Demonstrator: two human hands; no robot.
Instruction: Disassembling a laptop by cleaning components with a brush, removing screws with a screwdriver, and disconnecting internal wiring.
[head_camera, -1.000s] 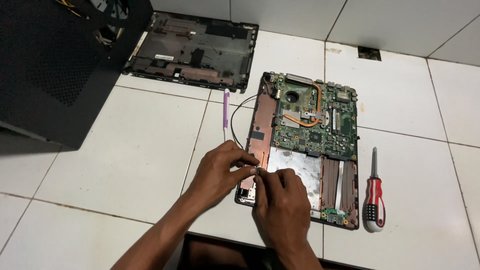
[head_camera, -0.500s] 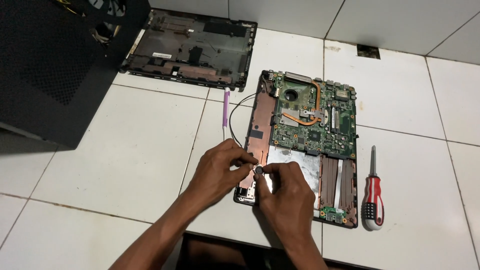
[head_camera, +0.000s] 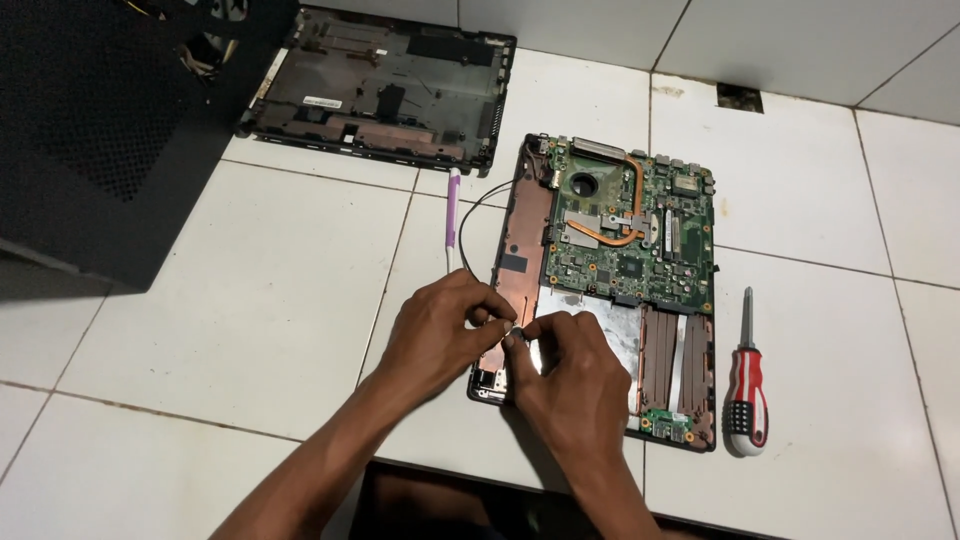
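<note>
An opened laptop base (head_camera: 525, 235) lies on the white tiled floor, its green motherboard (head_camera: 640, 225) with a copper heat pipe showing. My left hand (head_camera: 440, 330) and my right hand (head_camera: 570, 375) meet over the base's near left edge. Their fingertips pinch together on something small there, which the fingers hide. A thin black cable (head_camera: 470, 215) loops out from the base's left side.
A red and white screwdriver (head_camera: 746, 395) lies right of the laptop. A purple and white pen-like tool (head_camera: 452, 215) lies on its left. A removed black bottom cover (head_camera: 385, 85) sits at the back, a black case (head_camera: 90, 130) at far left, a dark panel (head_camera: 450, 505) by my arms.
Both hands have stayed at the near left edge of the laptop base, with small finger shifts. The view has moved slightly.
</note>
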